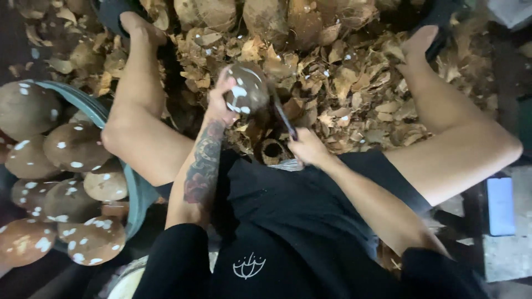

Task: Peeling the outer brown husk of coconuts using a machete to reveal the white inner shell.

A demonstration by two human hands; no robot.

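Observation:
My left hand (220, 99) holds a round brown coconut (246, 88) with white nicks in its skin, raised over a heap of shell scraps. My right hand (308, 147) grips the handle of a dark knife (282, 115), whose blade points up and rests against the coconut's right side. Both forearms reach out from black sleeves, and the left one has a tattoo. I sit with my bare knees spread wide, one on each side of my hands.
A blue tub (133, 182) at the left holds several peeled brown coconuts (75, 147). Brown husk chips (343, 83) cover the ground ahead, with unpeeled coconuts (266, 16) at the top. A blue phone (500, 206) lies at the right.

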